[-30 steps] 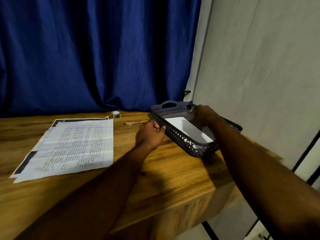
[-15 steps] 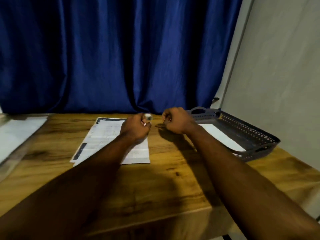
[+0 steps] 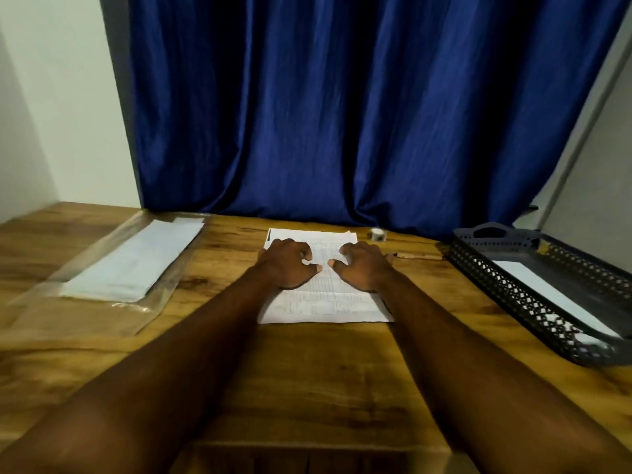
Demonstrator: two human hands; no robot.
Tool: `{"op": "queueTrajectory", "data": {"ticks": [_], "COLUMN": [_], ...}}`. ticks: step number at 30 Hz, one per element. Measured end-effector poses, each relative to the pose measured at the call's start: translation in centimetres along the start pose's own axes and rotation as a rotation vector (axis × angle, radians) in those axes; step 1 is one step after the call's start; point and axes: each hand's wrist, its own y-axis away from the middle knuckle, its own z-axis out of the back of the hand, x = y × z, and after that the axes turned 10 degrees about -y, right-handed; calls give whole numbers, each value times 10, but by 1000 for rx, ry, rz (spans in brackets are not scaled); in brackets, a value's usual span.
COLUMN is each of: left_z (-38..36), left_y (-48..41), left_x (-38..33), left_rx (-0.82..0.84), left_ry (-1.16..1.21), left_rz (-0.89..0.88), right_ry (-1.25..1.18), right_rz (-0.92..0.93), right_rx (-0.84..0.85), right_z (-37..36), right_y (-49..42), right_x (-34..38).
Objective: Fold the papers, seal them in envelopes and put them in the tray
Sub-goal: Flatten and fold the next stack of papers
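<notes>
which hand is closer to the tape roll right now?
Right. The right hand rests on the paper, just on the near side of the tape roll. The left hand rests on the paper's left half, farther away.

Left hand (image 3: 289,265), right hand (image 3: 364,266) moved from tray (image 3: 513,293) onto papers (image 3: 325,304).
</notes>
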Motion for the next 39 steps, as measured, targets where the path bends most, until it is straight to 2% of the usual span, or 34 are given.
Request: {"op": "queueTrajectory", "data": {"ticks": [6, 16, 18, 22, 27, 33, 37, 39], "left_z": [1, -22, -22, -27, -26, -20, -13, -10], "left_y": [-17, -50, -56, -61, -65, -56, -53, -50], "left_x": [18, 23, 28, 40, 47, 41, 39, 41], "left_rx": [-66, -123, -122, -234, -176, -346, -371, -347], "left_ry": [-15, 196, 268, 469, 469, 563, 639, 668], "left_rz": [33, 255, 263, 246, 217, 229, 288, 249], "right_ry": [-44, -68, -71, -84, -87, -104, -111, -107], "right_rz": [77, 59, 55, 58, 62, 64, 62, 68], "right_rx": [-155, -182, -184, -198, -205, -207, -199, -207], "right_z": [-14, -18, -18, -16, -14, -12, -11, -10], "right_y": [-6, -9, -9, -7, -4, -3, 0, 1], "right_x": [-9, -15, -14, -13, -10, -10, -8, -8]}}
